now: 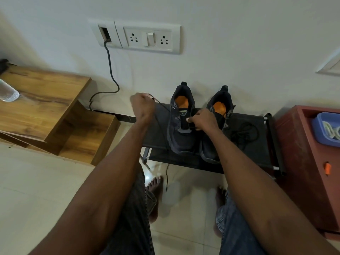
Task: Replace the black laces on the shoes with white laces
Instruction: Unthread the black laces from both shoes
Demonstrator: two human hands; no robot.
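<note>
Item: pair of dark running shoes with orange insoles, standing side by side, toes toward the wearer, on a low black fabric shoe rack (160,137) against the wall. Left-hand shoe (181,124): being unlaced. Left hand (142,107) is closed in a fist around a black lace (161,105), drawn taut up and away to the left of the shoe. Right hand (202,119) pinches at the tongue and eyelet area, steadying the shoe; what lies between thumb and fingertips cannot be told. Right-hand shoe (217,126): appears already stripped, a loose black lace (244,134) lying coiled on the rack just beside it. Pale laces, probably the white ones, rest in a blue tray (320,126) on the red cabinet (298,144). Step judged: removal, late stage. Next need: free the remaining eyelets, then fetch white lace.
</note>
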